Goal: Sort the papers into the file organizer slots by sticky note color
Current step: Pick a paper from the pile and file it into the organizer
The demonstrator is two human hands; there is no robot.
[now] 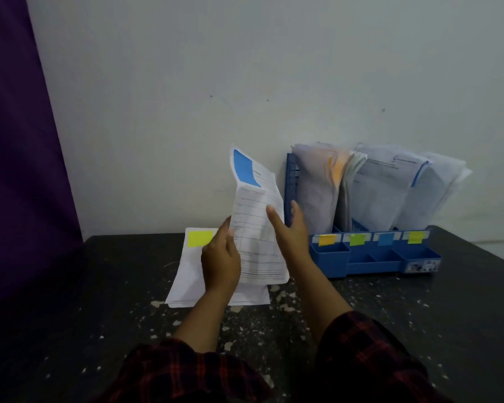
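- While the left hand (pixel 220 257) pinches a blue-tagged printed sheet (pixel 258 228) upright, the right hand (pixel 291 231) lies flat-fingered against it.
- At 9 o'clock of the blue file organizer (pixel 370 257), the paper stack (pixel 192 274) carries a yellow sticky note (pixel 200 238).

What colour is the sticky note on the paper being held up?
Blue, clearest in the head view.

Just right of the right hand (pixel 291 228), the blue file organizer (pixel 373 257) with its upright papers (pixel 376 187) blocks passage. Below the left hand (pixel 220 257) lies a paper stack (pixel 186 274); nearer, dark surface (pixel 419 315) lies open.
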